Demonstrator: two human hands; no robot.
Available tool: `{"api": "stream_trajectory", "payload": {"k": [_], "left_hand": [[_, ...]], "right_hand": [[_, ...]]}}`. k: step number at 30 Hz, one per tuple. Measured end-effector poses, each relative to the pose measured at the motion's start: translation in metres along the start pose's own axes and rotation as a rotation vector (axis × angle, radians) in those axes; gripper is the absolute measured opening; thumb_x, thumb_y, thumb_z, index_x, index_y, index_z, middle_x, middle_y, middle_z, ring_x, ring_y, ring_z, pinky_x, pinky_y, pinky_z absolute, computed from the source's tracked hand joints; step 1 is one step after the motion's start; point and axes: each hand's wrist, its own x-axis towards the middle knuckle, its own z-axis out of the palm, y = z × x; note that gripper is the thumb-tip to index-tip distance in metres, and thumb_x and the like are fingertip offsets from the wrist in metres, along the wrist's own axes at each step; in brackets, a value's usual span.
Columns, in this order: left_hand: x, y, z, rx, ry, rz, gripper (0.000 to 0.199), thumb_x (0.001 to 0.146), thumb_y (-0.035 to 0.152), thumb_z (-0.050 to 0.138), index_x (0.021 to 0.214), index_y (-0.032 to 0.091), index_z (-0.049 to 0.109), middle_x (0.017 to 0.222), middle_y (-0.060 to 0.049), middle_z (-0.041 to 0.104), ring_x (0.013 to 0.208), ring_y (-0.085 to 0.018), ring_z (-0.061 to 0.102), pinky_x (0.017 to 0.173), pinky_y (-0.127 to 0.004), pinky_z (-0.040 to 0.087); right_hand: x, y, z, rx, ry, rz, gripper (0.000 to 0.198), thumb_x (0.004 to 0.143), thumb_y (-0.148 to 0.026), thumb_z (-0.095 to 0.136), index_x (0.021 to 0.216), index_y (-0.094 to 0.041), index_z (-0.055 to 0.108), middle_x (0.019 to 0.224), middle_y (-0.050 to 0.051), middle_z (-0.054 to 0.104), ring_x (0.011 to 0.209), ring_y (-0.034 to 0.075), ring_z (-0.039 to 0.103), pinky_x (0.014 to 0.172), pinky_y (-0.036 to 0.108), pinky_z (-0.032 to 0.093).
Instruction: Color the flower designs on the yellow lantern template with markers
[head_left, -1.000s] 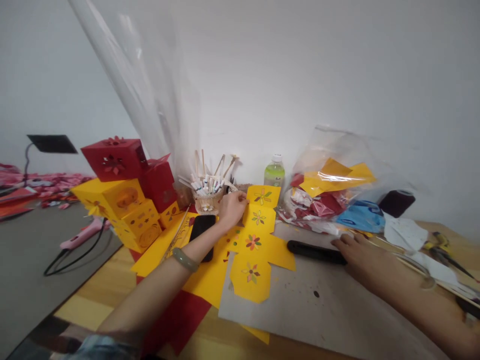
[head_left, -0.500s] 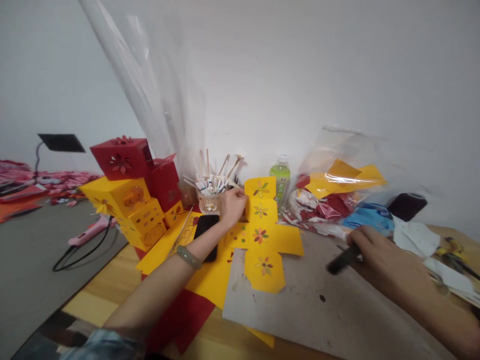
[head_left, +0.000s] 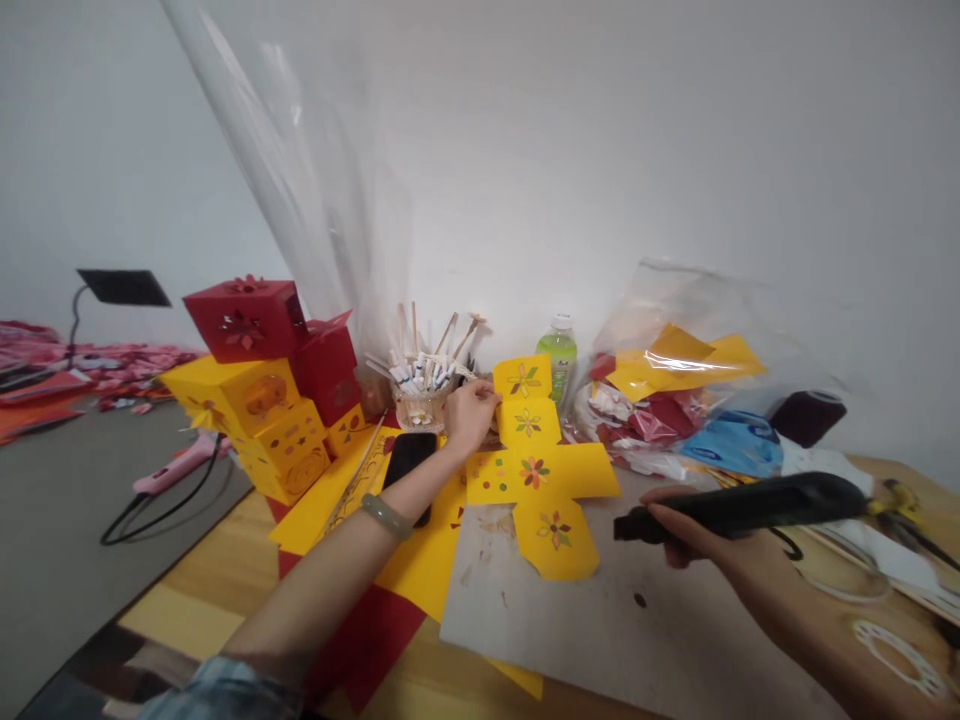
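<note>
My left hand [head_left: 471, 418] pinches the upper left edge of a yellow paper box cut-out [head_left: 589, 470], which is unfolded in a cross shape. Coloured petal flowers decorate its panels, and small coloured shapes mark the left one. The lower part rests over a grey board [head_left: 487, 625]; the top panel stands raised against the bottle behind. On the right, my right hand [head_left: 686, 535] is closed around a long black handheld tool [head_left: 780, 505] with a blunt end pointing left; its exact kind is unclear. The tool is apart from the paper.
Yellow boxes [head_left: 289, 455] and red boxes [head_left: 255, 325] are stacked at left. A basket of markers [head_left: 420, 410], a black phone [head_left: 409, 465] and a green drink bottle [head_left: 556, 350] stand or lie nearby. A clear bag of scraps [head_left: 660, 415] and a blue packet [head_left: 731, 445] are at right.
The black tool in my right hand has swung round, now lying lengthwise across the view. The lower panels of the yellow cut-out have shifted to the right. My left hand keeps its pinch.
</note>
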Motion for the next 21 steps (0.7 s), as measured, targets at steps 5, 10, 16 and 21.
{"api": "stream_trajectory", "payload": {"k": [5,10,16,21], "left_hand": [[0.0,-0.006,0.004,-0.01,0.026,0.027,0.029,0.088,0.03,0.051,0.111,0.014,0.051,0.109,-0.008,0.054,0.093,-0.019,0.057,0.078,-0.038,0.049],[-0.001,-0.003,-0.002,0.021,0.085,0.095,0.028,0.087,0.03,0.052,0.109,0.013,0.052,0.107,-0.007,0.055,0.092,-0.019,0.057,0.079,-0.038,0.048],[-0.05,0.014,-0.033,0.108,0.052,0.284,0.018,0.083,0.013,0.049,0.101,0.013,0.055,0.103,-0.009,0.057,0.093,-0.018,0.056,0.082,-0.034,0.045],[-0.133,0.028,-0.044,0.204,-0.428,0.658,0.006,0.077,0.017,0.058,0.082,0.018,0.061,0.083,0.0,0.065,0.08,-0.015,0.06,0.07,-0.025,0.048]], "right_hand": [[0.001,-0.004,0.022,0.1,-0.186,-0.063,0.025,0.069,-0.043,0.061,0.074,-0.019,0.056,0.062,0.001,0.062,0.052,0.015,0.057,0.049,0.027,0.047],[-0.005,-0.004,0.031,-0.018,-0.22,-0.108,0.021,0.075,-0.042,0.054,0.076,-0.021,0.051,0.07,0.001,0.064,0.052,0.014,0.055,0.05,0.026,0.046],[-0.009,0.005,0.033,-0.124,-0.252,-0.203,0.02,0.081,-0.041,0.047,0.077,-0.021,0.05,0.065,-0.002,0.06,0.044,0.011,0.05,0.043,0.023,0.042],[-0.009,0.008,0.03,-0.119,-0.281,-0.193,0.021,0.082,-0.037,0.045,0.089,-0.02,0.057,0.071,0.001,0.063,0.044,0.012,0.052,0.043,0.025,0.045]]}}
